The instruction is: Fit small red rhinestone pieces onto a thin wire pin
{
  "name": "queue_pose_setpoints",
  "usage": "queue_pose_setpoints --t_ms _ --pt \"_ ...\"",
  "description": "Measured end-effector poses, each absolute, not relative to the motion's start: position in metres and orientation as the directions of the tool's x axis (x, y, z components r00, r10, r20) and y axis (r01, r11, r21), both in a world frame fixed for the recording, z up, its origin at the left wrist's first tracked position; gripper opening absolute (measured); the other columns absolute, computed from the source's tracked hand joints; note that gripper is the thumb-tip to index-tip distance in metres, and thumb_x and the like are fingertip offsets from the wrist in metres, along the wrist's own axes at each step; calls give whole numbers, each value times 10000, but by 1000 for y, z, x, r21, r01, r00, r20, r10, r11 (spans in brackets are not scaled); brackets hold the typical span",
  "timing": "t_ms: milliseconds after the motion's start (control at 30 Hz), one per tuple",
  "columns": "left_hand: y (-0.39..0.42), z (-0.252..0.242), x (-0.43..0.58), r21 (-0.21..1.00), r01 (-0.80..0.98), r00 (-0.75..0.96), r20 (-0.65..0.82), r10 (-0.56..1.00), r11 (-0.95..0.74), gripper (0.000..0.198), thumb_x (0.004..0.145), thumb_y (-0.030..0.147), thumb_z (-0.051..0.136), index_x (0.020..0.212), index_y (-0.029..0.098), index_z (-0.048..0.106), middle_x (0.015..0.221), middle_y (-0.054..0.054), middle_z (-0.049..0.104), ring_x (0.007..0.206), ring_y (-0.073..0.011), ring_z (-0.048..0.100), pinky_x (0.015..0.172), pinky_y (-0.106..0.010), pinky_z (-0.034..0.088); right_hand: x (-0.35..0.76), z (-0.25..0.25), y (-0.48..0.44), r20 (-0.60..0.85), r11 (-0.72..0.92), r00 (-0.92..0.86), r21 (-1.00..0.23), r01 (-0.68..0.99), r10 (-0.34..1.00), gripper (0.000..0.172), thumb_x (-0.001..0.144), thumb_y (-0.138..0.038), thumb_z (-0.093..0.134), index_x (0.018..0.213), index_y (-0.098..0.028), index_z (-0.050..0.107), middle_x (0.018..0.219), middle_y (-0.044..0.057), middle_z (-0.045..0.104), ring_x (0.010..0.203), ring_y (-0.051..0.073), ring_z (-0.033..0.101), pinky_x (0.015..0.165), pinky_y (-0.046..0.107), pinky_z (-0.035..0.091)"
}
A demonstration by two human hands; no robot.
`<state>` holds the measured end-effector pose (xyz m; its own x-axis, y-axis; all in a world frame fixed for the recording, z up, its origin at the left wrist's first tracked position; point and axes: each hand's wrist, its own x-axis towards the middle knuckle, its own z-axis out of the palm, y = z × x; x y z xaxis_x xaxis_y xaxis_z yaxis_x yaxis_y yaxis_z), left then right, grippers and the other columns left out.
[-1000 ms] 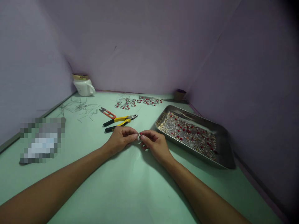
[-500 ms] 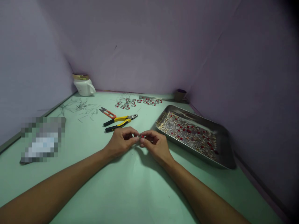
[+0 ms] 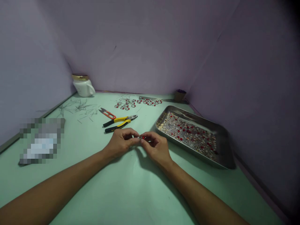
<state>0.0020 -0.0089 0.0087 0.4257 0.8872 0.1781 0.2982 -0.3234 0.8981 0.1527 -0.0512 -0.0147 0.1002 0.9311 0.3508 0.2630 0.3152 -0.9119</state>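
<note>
Between the fingertips of both hands is a small beaded piece with red and pale beads, mostly covered by the fingers. My left hand pinches its left side between thumb and forefinger. From the other side my right hand pinches it the same way. Just beyond my left hand lie pliers with yellow and black handles, jaws pointing right. Orange thread snips rest behind them. A metal tray holding pearly and red beads stands to the right of my right hand.
Several red-and-silver beaded rings lie at the back. Cut wire pieces are scattered at the back left, near a white lidded mug. A small pot stands in the back right corner. A blurred-out object lies at left.
The hands stay almost in place, with slight finger movement around the beaded piece. The whole view has shifted a little.
</note>
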Motion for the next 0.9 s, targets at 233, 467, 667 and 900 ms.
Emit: queue_pose_setpoints --t_ms 233,467,667,900 --pt "-8 10 2 907 317 402 136 905 -277 156 655 262 628 699 115 657 653 -45 647 619 -146 542 571 -262 441 153 -17 -52 350 315 105 -913 260 931 126 716 -230 608 814 -170 660 728 50 679 608 146 614 575 277 508" --pt "-9 12 2 915 298 417 134 899 -274 159 670 261 613 706 110 649 669 -53 642 649 -151 545 583 -265 440 155 -18 -52 351 322 99 -919 226 931 139 724 -219 598 836 -178 670 779 63 695 658 164 638 615 305 524" --pt "-7 10 1 918 270 433 154 888 -291 161 668 276 619 702 120 638 666 -50 624 676 -161 543 576 -262 430 155 -16 -53 374 342 96 -906 248 922 104 720 -214 605 796 -186 670 748 46 691 643 155 631 607 295 521" --pt "-7 11 1 891 299 466 176 867 -342 155 692 266 591 711 118 632 681 -54 629 675 -159 542 584 -263 431 153 -20 -52 387 349 107 -900 262 916 120 738 -221 601 825 -181 672 781 60 688 667 160 633 617 294 521"
